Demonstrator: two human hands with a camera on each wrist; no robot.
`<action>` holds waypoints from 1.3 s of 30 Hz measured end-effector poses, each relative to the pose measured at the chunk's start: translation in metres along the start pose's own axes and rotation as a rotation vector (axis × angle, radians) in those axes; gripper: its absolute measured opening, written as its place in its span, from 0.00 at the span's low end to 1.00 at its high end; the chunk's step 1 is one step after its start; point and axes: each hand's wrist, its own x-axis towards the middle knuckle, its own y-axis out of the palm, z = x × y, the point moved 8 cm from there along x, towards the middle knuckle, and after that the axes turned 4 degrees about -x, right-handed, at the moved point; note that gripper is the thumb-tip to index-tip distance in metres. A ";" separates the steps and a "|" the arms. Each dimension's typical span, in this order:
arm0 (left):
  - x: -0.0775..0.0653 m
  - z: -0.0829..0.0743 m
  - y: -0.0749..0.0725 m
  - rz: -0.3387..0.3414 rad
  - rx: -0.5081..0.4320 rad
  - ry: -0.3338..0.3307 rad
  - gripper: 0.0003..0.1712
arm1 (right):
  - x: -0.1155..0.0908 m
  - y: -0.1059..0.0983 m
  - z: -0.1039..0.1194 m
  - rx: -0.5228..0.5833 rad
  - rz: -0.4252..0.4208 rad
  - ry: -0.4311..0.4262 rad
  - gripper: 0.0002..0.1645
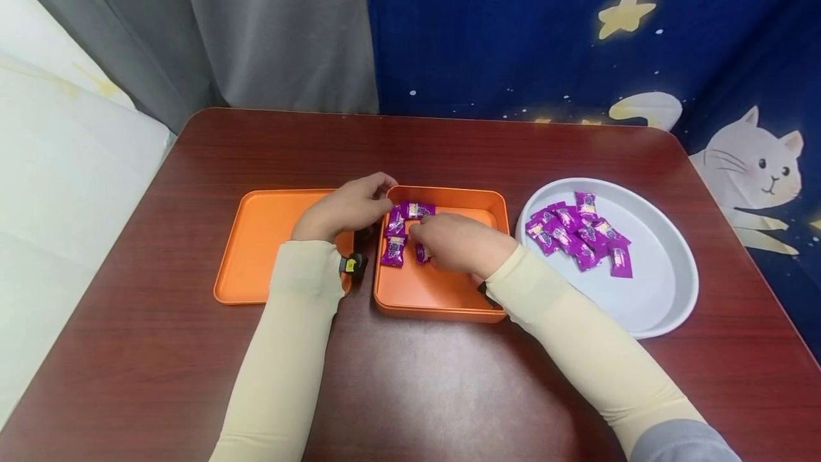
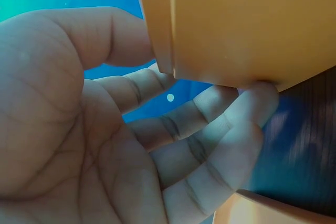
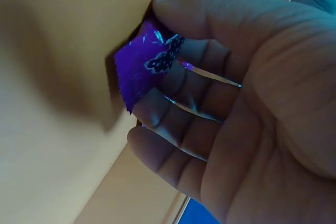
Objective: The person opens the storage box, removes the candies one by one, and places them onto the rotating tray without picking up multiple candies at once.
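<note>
My left hand [image 1: 343,209] grips the back left corner of an orange box [image 1: 430,296], its thumb at the rim. In the left wrist view its curled fingers rest against the outer wall. Reaching inside the box, my right hand [image 1: 463,241] pinches a purple-wrapped candy [image 3: 142,61] between thumb and fingers, low over the floor. Beside it, along the box's left and back walls, lie several more purple-wrapped candies [image 1: 393,251]. The right hand hides part of the candy it holds in the head view.
Left of the box lies a flat orange lid [image 1: 256,248], partly covered by the left arm. To the right stands a round white tray [image 1: 661,305] with a pile of purple-wrapped candies [image 1: 586,234] on it. All rest on a dark red-brown table [image 1: 449,376].
</note>
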 end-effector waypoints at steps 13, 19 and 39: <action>-0.001 -0.002 -0.001 -0.004 -0.008 0.003 0.22 | -0.012 -0.013 -0.009 0.110 -0.039 0.036 0.10; -0.002 -0.004 -0.001 0.003 -0.010 -0.003 0.23 | -0.027 -0.030 -0.021 0.197 -0.107 0.071 0.17; -0.004 0.001 0.001 -0.002 -0.015 -0.021 0.24 | -0.123 -0.065 -0.112 0.268 -0.287 0.341 0.21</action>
